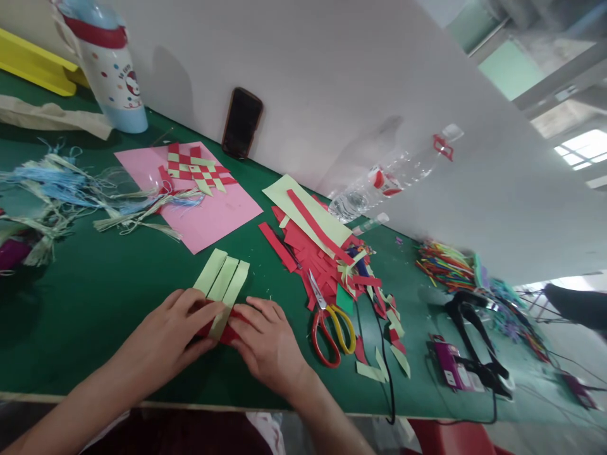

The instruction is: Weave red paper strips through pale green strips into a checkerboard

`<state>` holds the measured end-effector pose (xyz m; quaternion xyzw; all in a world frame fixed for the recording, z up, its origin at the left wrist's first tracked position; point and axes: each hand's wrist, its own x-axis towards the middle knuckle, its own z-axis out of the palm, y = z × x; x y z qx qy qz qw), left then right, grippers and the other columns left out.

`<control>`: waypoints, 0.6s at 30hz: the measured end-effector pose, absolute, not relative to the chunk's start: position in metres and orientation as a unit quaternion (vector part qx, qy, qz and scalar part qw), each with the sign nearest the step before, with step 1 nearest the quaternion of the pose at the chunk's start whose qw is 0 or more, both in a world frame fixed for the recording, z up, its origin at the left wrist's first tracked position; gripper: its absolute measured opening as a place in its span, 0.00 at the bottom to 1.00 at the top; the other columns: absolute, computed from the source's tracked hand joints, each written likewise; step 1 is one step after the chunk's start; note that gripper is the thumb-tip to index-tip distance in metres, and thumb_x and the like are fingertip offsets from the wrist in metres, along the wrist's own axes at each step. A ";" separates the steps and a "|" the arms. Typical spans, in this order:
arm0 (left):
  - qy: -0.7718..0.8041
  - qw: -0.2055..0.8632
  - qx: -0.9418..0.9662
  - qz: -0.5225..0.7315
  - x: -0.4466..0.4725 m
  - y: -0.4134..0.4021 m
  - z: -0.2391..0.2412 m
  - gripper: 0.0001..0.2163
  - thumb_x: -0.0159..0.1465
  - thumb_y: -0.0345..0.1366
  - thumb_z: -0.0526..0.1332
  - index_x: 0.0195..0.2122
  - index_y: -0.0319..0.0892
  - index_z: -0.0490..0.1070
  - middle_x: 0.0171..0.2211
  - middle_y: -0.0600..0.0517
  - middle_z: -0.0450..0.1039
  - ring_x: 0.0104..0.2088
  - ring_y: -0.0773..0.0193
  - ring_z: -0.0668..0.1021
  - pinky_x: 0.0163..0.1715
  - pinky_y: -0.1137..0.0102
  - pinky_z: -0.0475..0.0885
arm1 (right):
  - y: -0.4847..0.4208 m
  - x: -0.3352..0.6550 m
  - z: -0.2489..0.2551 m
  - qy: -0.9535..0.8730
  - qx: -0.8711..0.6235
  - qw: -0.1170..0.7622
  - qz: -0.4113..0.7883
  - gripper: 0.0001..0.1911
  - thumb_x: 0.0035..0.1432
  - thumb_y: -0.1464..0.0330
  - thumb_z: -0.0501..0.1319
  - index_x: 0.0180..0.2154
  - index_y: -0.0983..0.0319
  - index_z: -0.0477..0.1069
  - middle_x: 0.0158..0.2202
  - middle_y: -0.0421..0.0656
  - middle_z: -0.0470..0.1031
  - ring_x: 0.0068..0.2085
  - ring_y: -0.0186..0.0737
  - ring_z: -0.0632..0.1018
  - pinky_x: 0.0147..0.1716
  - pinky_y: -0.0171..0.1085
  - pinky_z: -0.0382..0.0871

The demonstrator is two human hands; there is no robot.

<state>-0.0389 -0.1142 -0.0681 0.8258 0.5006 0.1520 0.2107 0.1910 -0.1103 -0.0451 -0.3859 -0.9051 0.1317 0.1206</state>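
Bending easily, the green strips [226,278] look like thin paper: next to no weight, limp across their width, quick to crease and easy to tear at a narrow edge. They lie side by side on the table [123,297] near its front edge, their far ends pointing away from the person, slim dark gaps between them. A red strip [205,328] runs crosswise under the middle green one, close to the near ends. The left hand [179,325] grasps the red strip's left part between thumb and fingers, a forefinger reaching onto the green; the right hand [266,338] grasps its right part, fingertips near the green (whether the outer green strips pass over or under the red, the hands hide)

Paper this light would probably slide or skew at a nudge, so I'd judge a soft, flat fingertip press at the crossing best, with the red taken near both ends and drawn level. Pinching hard would likely leave a kink. Scissors [325,316] lie open to the right, well apart from the strips, beside a pile of red scraps [313,256]
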 end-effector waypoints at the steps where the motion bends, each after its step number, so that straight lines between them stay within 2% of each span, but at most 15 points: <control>1: 0.499 0.207 0.829 0.148 -0.038 -0.115 -0.068 0.15 0.64 0.37 0.61 0.53 0.52 0.71 0.44 0.47 0.71 0.43 0.51 0.74 0.38 0.61 0.71 | -0.111 0.192 -0.047 -0.905 -0.388 0.120 0.129 0.14 0.70 0.64 0.57 0.54 0.59 0.71 0.56 0.42 0.76 0.59 0.51 0.70 0.57 0.50 0.64; 6: 0.503 0.193 0.830 0.144 -0.033 -0.116 -0.069 0.16 0.64 0.34 0.59 0.54 0.50 0.71 0.43 0.46 0.69 0.42 0.51 0.74 0.39 0.60 0.72 | -0.112 0.195 -0.052 -0.905 -0.383 0.134 0.124 0.15 0.69 0.63 0.57 0.54 0.59 0.71 0.56 0.43 0.76 0.59 0.50 0.70 0.58 0.50 0.65; 11: 0.501 0.164 0.831 0.176 -0.037 -0.116 -0.071 0.14 0.67 0.36 0.56 0.53 0.47 0.71 0.44 0.45 0.71 0.43 0.52 0.75 0.39 0.61 0.73 | -0.114 0.198 -0.054 -0.905 -0.380 0.144 0.122 0.14 0.68 0.65 0.58 0.53 0.59 0.72 0.56 0.45 0.75 0.59 0.50 0.70 0.59 0.50 0.66; 14: 0.483 0.099 0.848 0.196 -0.038 -0.125 -0.070 0.13 0.70 0.36 0.53 0.53 0.44 0.71 0.44 0.44 0.73 0.42 0.54 0.76 0.41 0.61 0.73 | -0.115 0.200 -0.055 -0.903 -0.380 0.159 0.125 0.14 0.68 0.64 0.59 0.52 0.60 0.73 0.56 0.47 0.75 0.58 0.51 0.71 0.58 0.51 0.69; 18: 0.448 -0.008 0.869 0.208 -0.025 -0.153 -0.071 0.14 0.70 0.29 0.51 0.49 0.44 0.75 0.41 0.47 0.77 0.41 0.56 0.76 0.48 0.59 0.69 | -0.110 0.206 -0.051 -0.893 -0.388 0.187 0.134 0.13 0.68 0.69 0.57 0.51 0.62 0.74 0.55 0.50 0.75 0.59 0.50 0.72 0.58 0.50 0.70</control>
